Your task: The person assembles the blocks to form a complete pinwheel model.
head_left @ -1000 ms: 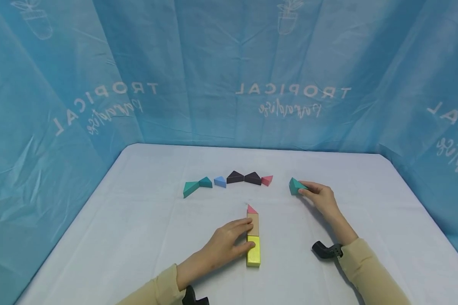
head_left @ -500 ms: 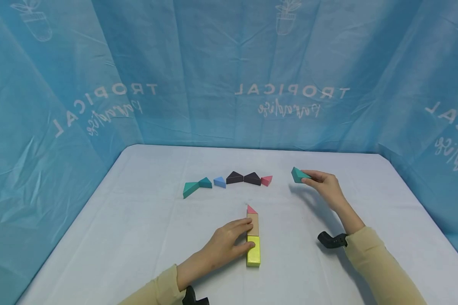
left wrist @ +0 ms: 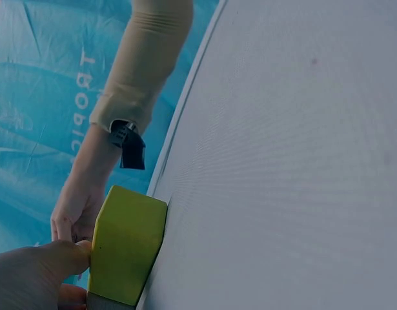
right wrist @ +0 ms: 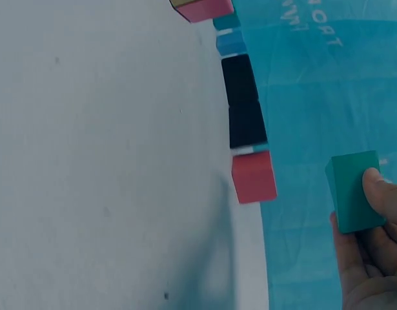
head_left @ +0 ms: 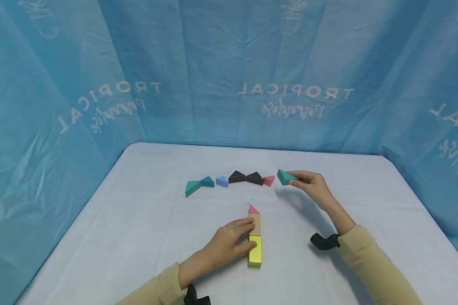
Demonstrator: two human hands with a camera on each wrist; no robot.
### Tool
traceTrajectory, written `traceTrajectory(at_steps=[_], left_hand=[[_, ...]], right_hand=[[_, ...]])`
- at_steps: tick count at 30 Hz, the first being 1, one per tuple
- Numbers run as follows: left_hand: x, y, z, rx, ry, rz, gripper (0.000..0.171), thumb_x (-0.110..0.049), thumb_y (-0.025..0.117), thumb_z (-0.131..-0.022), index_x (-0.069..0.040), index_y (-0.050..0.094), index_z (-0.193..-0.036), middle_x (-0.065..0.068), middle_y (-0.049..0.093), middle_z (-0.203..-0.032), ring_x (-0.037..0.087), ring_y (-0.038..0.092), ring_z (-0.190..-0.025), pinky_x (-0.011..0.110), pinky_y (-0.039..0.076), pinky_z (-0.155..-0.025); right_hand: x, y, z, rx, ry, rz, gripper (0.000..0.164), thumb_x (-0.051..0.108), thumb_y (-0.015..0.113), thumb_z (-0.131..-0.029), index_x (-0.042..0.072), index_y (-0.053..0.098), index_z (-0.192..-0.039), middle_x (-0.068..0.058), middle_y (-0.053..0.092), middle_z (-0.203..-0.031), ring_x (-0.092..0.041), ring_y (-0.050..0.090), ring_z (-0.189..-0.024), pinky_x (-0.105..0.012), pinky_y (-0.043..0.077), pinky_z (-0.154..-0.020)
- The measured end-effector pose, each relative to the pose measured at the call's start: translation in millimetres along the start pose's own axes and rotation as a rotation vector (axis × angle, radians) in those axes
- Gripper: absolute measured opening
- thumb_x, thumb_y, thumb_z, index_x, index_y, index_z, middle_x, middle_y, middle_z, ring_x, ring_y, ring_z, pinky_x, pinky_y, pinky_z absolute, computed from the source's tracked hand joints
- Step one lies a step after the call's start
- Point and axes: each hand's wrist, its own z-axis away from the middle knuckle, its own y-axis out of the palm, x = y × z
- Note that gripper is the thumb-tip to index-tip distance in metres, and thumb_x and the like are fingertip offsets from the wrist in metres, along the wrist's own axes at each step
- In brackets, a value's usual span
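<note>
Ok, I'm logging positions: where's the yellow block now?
In the head view, the yellow cuboid lies at lower centre, at the near end of the tan cuboid, touched by the left hand.

- Cannot see all of tan block (head_left: 257,228) under left hand (head_left: 227,241).
- Cannot see all of green block (right wrist: 351,200) behind thumb of right hand (head_left: 314,189).
- Cannot follow left sleeve (head_left: 156,287) or right sleeve (head_left: 379,264) past head view's bottom edge.

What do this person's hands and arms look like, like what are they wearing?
The left hand and right hand wear no gloves. Plain beige long sleeves cover the forearms, with a black fitting at each wrist.
</note>
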Motion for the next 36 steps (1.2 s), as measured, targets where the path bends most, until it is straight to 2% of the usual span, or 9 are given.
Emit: traceTrajectory(at_steps=[3,9,13,20,29,36], left_hand=[[0.1,0.0,-0.2,0.007,-0.005,-0.005,0.047,-0.031,0.066,-0.089,-0.002,0.059,-0.126,0.006,0.052,-0.135,0.018,0.048,-0.124,0.033,0.041,-0.100],[0.4,0.2,0.0,0.018,-0.015,-0.007,0.047,-0.032,0.066,-0.090,-0.003,0.059,-0.126,0.006,0.052,-0.136,0.017,0.047,-0.125,0.033,0.040,-0.101],[0.6,0.4,0.2,0.014,-0.009,-0.008,0.047,-0.032,0.066,-0.090,-0.003,0.059,-0.126,0.006,0.052,-0.136,0.017,0.047,-0.124,0.032,0.040,-0.101],[1.5,0.7,0.1,-0.006,0.014,-0.003,0.046,-0.031,0.067,-0.089,-0.002,0.060,-0.125,0.007,0.052,-0.135,0.017,0.048,-0.124,0.032,0.041,-0.100],[2.0,0.7,-0.2,-0.006,0.014,-0.005,0.047,-0.031,0.066,-0.089,-0.002,0.060,-0.125,0.007,0.053,-0.134,0.017,0.048,-0.123,0.032,0.041,-0.100],[2.6,1.0,0.4,-0.026,0.029,-0.003,0.046,-0.030,0.068,-0.088,-0.002,0.061,-0.124,0.008,0.054,-0.133,0.019,0.049,-0.122,0.033,0.042,-0.099]], right_hand=[[3.5,7.3,-0.2,0.029,-0.010,-0.020,0.043,0.028,0.069,-0.087,0.004,0.063,-0.123,-0.016,0.060,-0.120,-0.021,0.060,-0.096,-0.050,0.047,-0.089],[8.0,20.2,0.2,0.074,-0.027,-0.051,0.037,0.020,0.068,-0.089,0.003,0.063,-0.122,-0.016,0.061,-0.118,-0.024,0.061,-0.095,-0.052,0.047,-0.089],[11.1,27.4,1.4,0.099,-0.031,-0.043,0.037,0.022,0.069,-0.088,0.005,0.064,-0.121,-0.014,0.062,-0.118,-0.022,0.062,-0.096,-0.047,0.050,-0.086],[14.7,38.4,5.0,0.142,-0.081,-0.033,0.039,0.024,0.071,-0.086,0.006,0.065,-0.119,-0.013,0.060,-0.121,-0.025,0.060,-0.095,-0.028,0.053,-0.078],[15.3,50.7,8.7,0.213,-0.111,-0.039,0.035,0.017,0.070,-0.087,0.005,0.065,-0.119,-0.013,0.062,-0.117,-0.023,0.059,-0.091,-0.026,0.053,-0.076],[16.5,58.7,13.0,0.251,-0.110,-0.042,0.033,0.014,0.069,-0.088,0.002,0.065,-0.118,-0.014,0.062,-0.117,-0.023,0.059,-0.096,-0.024,0.051,-0.080]])
